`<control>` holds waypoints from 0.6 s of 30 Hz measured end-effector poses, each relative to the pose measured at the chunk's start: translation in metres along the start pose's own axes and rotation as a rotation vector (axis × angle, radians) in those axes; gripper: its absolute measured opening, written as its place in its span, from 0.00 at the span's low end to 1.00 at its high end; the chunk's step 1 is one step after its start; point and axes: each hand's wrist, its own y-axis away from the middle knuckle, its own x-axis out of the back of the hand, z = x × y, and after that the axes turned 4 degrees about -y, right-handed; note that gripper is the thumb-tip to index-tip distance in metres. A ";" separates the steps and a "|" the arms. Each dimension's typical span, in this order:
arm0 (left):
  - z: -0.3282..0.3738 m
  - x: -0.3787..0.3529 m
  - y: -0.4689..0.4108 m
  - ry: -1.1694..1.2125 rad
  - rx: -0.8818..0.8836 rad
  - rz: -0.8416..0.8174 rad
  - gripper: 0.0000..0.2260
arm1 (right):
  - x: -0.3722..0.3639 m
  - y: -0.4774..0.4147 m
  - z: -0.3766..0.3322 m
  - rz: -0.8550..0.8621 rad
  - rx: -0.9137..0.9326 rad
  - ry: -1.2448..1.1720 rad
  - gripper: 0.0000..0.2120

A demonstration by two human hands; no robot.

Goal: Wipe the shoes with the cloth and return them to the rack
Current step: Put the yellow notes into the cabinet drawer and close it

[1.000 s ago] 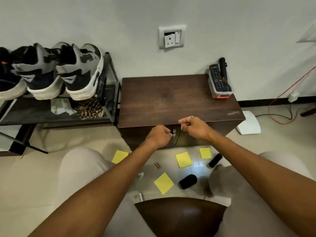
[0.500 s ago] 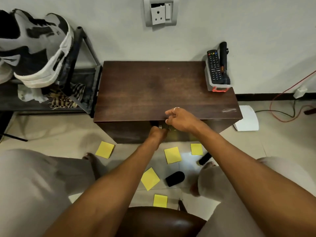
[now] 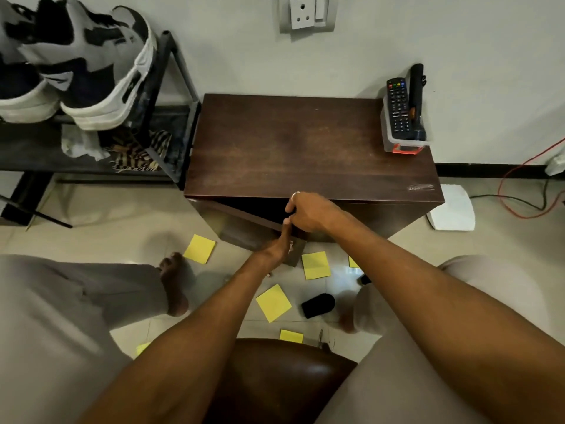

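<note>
Grey, black and white sneakers [image 3: 91,71] stand on the top shelf of the dark metal rack [image 3: 171,96] at the upper left. On the shelf below lie a white cloth [image 3: 78,142] and a striped brown cloth [image 3: 137,154]. Right of the rack stands a dark wooden cabinet [image 3: 305,142]. Its left door [image 3: 244,228] is swung partly outward. My left hand [image 3: 279,246] grips the door near its small metal handle. My right hand [image 3: 308,212], a ring on one finger, curls over the door's top edge under the cabinet top.
A clear box with a remote and a black torch [image 3: 403,117] sits at the cabinet's back right. Several yellow sticky notes [image 3: 273,302] and a black cylinder [image 3: 318,306] lie on the tiled floor. A white device [image 3: 452,209] and red cable [image 3: 519,185] are to the right.
The cabinet's left door has swung from shut to partly outward under both hands. The view has shifted closer and down, so the rack sits further left.
</note>
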 end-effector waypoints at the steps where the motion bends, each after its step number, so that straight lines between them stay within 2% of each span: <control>1: -0.006 0.000 0.003 -0.028 0.015 0.008 0.38 | -0.005 0.000 0.000 -0.040 0.018 0.046 0.15; 3: -0.020 0.001 0.014 -0.086 0.022 0.002 0.38 | -0.015 0.001 0.000 -0.111 0.043 0.105 0.17; 6: -0.045 0.011 0.035 -0.219 0.069 -0.021 0.29 | -0.018 0.002 0.001 -0.156 0.075 0.136 0.21; 11: -0.079 0.047 0.067 -0.346 0.180 0.019 0.11 | -0.022 0.004 0.002 -0.161 0.086 0.146 0.21; 13: -0.087 0.062 0.071 -0.325 0.203 0.186 0.10 | -0.028 0.004 0.001 -0.164 0.087 0.136 0.20; 15: -0.091 0.071 0.075 -0.272 0.226 0.395 0.14 | -0.033 0.004 0.000 -0.161 0.093 0.129 0.20; 18: -0.088 0.073 0.080 -0.385 0.239 0.549 0.17 | -0.040 0.003 0.000 -0.162 0.100 0.125 0.20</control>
